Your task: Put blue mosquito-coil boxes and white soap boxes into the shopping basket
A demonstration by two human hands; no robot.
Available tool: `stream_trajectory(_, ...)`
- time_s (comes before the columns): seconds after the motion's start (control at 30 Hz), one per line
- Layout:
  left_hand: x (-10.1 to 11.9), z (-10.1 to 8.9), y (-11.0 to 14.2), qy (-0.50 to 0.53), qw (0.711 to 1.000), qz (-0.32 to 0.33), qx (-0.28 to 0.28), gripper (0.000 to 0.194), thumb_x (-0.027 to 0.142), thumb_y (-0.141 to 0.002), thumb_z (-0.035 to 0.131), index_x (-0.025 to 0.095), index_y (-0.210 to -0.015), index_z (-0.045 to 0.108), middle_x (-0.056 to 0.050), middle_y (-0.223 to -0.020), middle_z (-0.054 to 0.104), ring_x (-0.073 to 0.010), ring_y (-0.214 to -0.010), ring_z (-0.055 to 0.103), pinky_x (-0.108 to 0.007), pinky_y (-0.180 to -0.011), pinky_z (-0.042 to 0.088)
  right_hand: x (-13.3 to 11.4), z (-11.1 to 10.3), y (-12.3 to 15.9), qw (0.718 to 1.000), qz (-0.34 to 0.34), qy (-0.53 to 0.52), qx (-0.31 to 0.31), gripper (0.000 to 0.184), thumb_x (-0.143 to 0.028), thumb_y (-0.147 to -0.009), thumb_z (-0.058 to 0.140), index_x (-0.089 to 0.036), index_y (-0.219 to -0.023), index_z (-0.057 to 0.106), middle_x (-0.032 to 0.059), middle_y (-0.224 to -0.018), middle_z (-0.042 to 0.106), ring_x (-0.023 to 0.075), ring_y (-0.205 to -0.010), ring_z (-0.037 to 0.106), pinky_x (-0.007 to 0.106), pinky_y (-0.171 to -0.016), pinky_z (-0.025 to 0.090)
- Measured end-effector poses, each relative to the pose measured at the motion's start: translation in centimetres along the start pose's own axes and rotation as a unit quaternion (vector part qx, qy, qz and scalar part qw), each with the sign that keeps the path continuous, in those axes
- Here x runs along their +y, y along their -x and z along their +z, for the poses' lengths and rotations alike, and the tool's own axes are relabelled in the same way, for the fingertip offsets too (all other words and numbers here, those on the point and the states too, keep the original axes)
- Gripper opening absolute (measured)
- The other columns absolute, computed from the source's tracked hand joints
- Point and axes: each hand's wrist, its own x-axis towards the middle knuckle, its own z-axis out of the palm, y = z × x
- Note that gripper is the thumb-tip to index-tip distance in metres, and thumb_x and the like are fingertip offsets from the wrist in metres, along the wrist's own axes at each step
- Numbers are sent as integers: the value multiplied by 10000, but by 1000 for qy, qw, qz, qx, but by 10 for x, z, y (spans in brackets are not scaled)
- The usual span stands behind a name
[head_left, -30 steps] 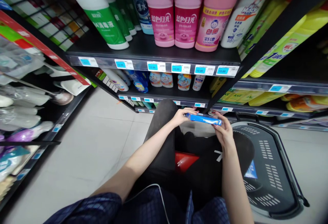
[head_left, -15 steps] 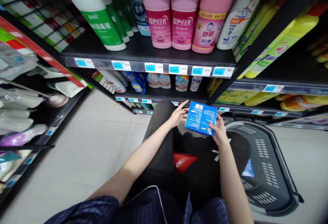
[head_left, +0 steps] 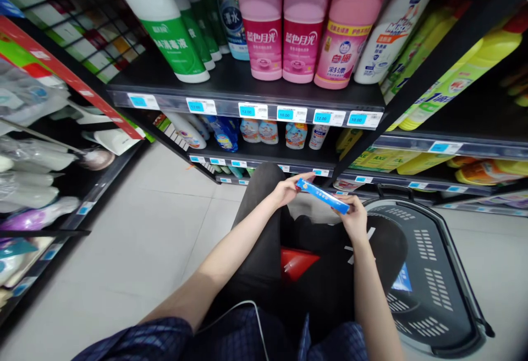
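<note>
A flat blue box [head_left: 322, 196] is held out over my knees, with its narrow printed side turned up toward me. My left hand [head_left: 287, 191] grips its left end, the fingers reaching along the far side. Around the right end is my right hand [head_left: 353, 215], with some of its fingers hidden behind the box. Beyond the box, a low shelf carries small bottles with orange and blue labels [head_left: 296, 135].
A dark shopping basket [head_left: 447, 251] stands on the floor at my right, with a blue item [head_left: 402, 278] inside. Pink bottles [head_left: 303, 25] and green-labelled white bottles [head_left: 175, 47] line the shelf [head_left: 247, 90] ahead. Another rack [head_left: 105, 179] runs along the left.
The blue box has been tilted from its broad printed back to its narrow side. Both hands have kept hold of it. The view has shifted slightly.
</note>
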Motion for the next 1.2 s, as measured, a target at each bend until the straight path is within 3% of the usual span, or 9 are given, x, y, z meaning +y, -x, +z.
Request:
stream_trajectory(0.2, 5, -2, 5, 6, 991, -120, -49, 693, 461, -726, 643, 158, -1344, 563, -190, -1221, 661, -356, -941, 685, -536, -753, 571, -12, 1, 8, 958, -185, 218, -13, 224, -86, -688, 530, -256, -789, 635, 44, -1078, 703, 305, -1279, 495, 616, -1146, 247)
stream_trajectory(0.3, 4, 2, 14, -20, 994, -99, -41, 869, 211, -672, 718, 279, -1474, 389, -135, -1390, 561, -292, -969, 697, -419, -757, 594, -26, 9, 19, 960, -76, 265, 44, 459, -119, -627, 570, -238, -1058, 674, 106, -1423, 494, 373, -1404, 296, 635, -1134, 247)
stream_trajectory(0.47, 3, 23, 28, -83, 995, -48, -28, 979, 195, -680, 731, 349, -1522, 256, -126, -1518, 415, -273, -953, 697, -361, -660, 611, -55, 18, 49, 960, 223, -123, 112, 815, -347, -737, 586, -285, -1489, 277, 121, -1297, 515, 280, -1021, 622, 485, -798, 573)
stream_trajectory(0.6, -12, 60, 40, -152, 987, -39, -43, 991, 304, -713, 778, 363, -1536, 228, -82, -1599, 305, -309, -1266, 542, -374, -916, 560, -82, 2, 87, 925, 248, -242, 156, 695, -440, -706, 770, -279, -1310, 465, 70, -1164, 610, 246, -961, 641, 391, -729, 601)
stream_trajectory(0.73, -18, 91, 51, -242, 952, -33, -184, 1017, 542, -780, 714, 344, -1565, 99, -103, -1622, 261, -313, -1425, 365, -429, -1105, 414, -93, -53, 132, 888, 247, -279, 270, 527, -350, -659, 839, -240, -1119, 606, 27, -1008, 673, 211, -863, 659, 409, -795, 606)
stream_trajectory(0.83, -3, 81, 57, -433, 890, -11, -144, 815, 584, -856, 588, 295, -1541, 253, -131, -1568, 366, -303, -1407, 395, -499, -1135, 363, -71, -114, 171, 835, 233, -289, 406, 483, -305, -608, 863, -224, -1026, 633, 11, -958, 673, 170, -762, 655, 427, -774, 621)
stream_trajectory(0.93, 14, 47, 64, -696, 711, 62, 81, 662, 566, -875, 507, 158, -1396, 503, -177, -1521, 417, -328, -1457, 293, -529, -1212, 186, -19, -176, 206, 786, 206, -263, 520, 478, -221, -536, 870, -202, -931, 602, 1, -956, 667, 161, -796, 656, 462, -808, 615)
stream_trajectory(1.03, 21, 15, 74, -786, 556, -18, 268, 787, 556, -886, 445, 41, -1474, 365, -280, -1568, 263, -438, -1478, 176, -598, -1192, 165, 50, -218, 228, 740, 243, -249, 576, 474, -127, -512, 820, -195, -872, 520, -25, -921, 648, 158, -810, 652, 513, -807, 602)
stream_trajectory(1.2, 15, 6, 84, -802, 496, -105, 316, 847, 613, -893, 385, 99, -1544, 216, -262, -1591, 217, -509, -1397, 319, -629, -1095, 349, 149, -240, 219, 662, 379, -213, 611, 449, -82, -602, 716, -228, -883, 398, -70, -869, 599, 131, -726, 635, 516, -768, 603)
